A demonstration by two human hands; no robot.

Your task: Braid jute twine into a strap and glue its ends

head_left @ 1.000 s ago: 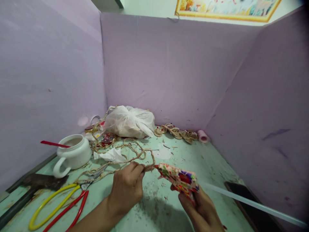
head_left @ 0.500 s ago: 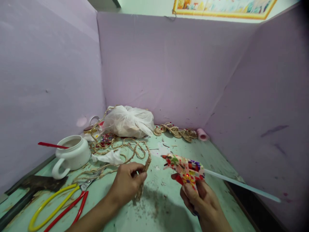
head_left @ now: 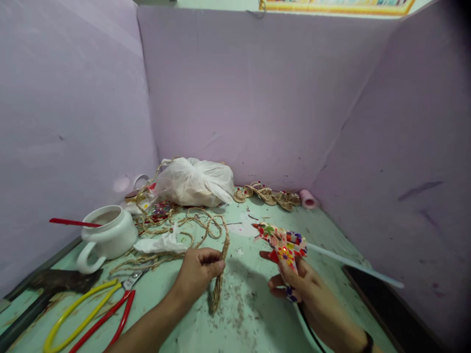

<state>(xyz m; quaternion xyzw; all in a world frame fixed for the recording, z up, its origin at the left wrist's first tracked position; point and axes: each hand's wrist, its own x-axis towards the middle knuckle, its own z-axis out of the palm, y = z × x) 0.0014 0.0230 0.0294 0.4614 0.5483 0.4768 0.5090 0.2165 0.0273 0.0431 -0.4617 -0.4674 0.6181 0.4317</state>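
Note:
Between thumb and fingers, my left hand (head_left: 201, 272) pinches a braided straw cord (head_left: 218, 289), whose end hangs just below the grip. The rest of the cord curves up and back to a loose tangle. My right hand (head_left: 300, 282) is wrapped round the handle of a flower-patterned hot glue gun (head_left: 282, 244), its red nozzle pointing left toward the cord but apart from it. A long clear glue stick (head_left: 356, 266) sticks out of the gun's back. Red and yellow-handled scissors (head_left: 123, 299) lie left of my left arm.
A white mug (head_left: 108, 235) with a red stick stands at left, behind a hammer-like tool (head_left: 55, 289). Further back are a white plastic bag (head_left: 195, 182), woven straw pieces (head_left: 267, 194) and a pink spool (head_left: 308, 199). A dark flat object (head_left: 386, 309) lies at right.
The glue gun has tilted and its rear with the glue stick has swung left. More of my right wrist and the gun's cable shows. My left hand keeps its grip on the cord.

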